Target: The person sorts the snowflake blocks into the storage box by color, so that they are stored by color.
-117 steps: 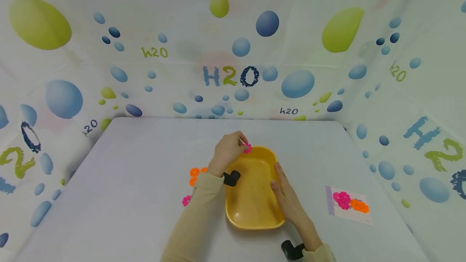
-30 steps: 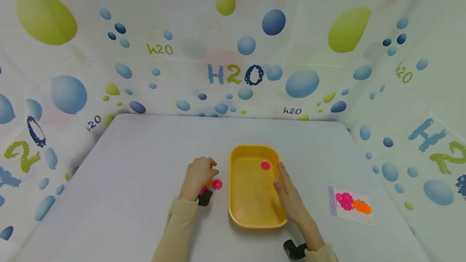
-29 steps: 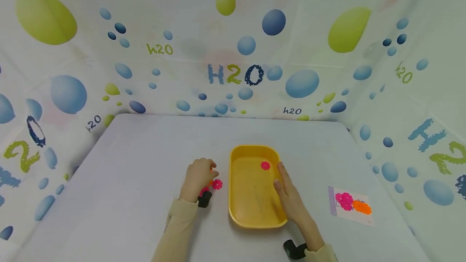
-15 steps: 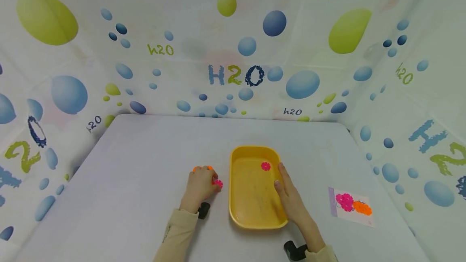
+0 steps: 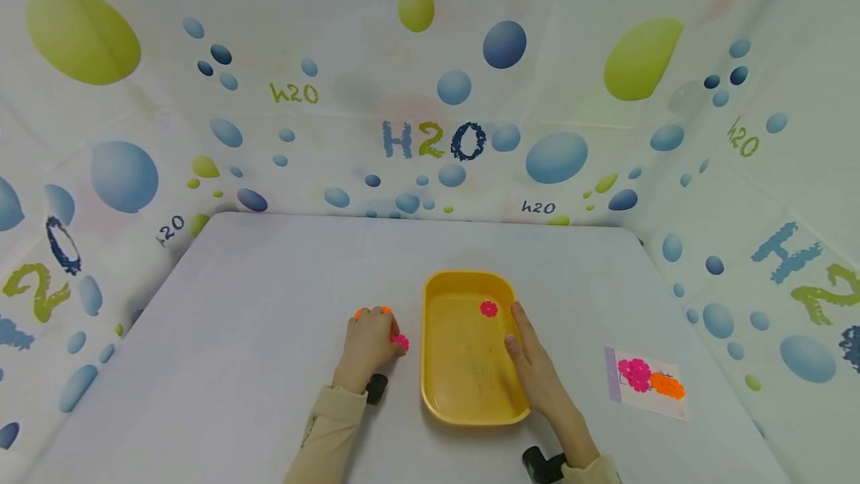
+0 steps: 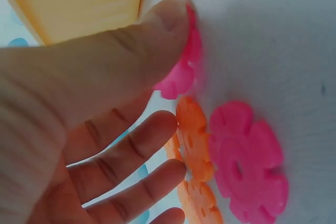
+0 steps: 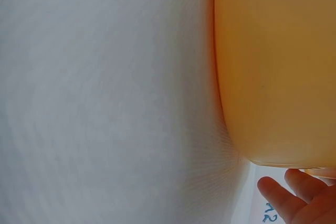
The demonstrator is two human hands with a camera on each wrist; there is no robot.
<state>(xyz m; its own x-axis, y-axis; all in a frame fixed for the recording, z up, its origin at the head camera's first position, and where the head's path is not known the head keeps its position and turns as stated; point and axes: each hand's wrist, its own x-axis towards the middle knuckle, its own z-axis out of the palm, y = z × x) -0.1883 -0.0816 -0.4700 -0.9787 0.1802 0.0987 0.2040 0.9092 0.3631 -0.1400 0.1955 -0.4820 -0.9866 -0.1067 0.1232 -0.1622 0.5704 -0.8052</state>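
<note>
My left hand (image 5: pixel 368 351) is low over the table, left of the yellow plastic tray (image 5: pixel 463 379). Its thumb and a fingertip pinch a pink flower-shaped plastic piece (image 6: pixel 178 80), standing on edge in the left wrist view. Beneath the other fingers lie a second pink flower piece (image 6: pixel 248 163) and several orange flower pieces (image 6: pixel 193 135), mostly covered by the hand in the head view. One pink flower piece (image 5: pixel 489 308) lies inside the tray, toward its far end. My right hand (image 5: pixel 537 376) rests along the tray's right side, fingers straight and thumb over the rim.
A picture card (image 5: pixel 652 405) with pink and orange flower shapes and a lilac strip lies on the white table to the right. A patterned curtain (image 5: pixel 336 133) rises behind the table and on both sides. Dark wrist cameras sit at both wrists.
A pink flower piece has gone from the left hand into the tray. The left hand has come back to the pieces at left and now pinches another pink one. The right hand stays at the tray.
</note>
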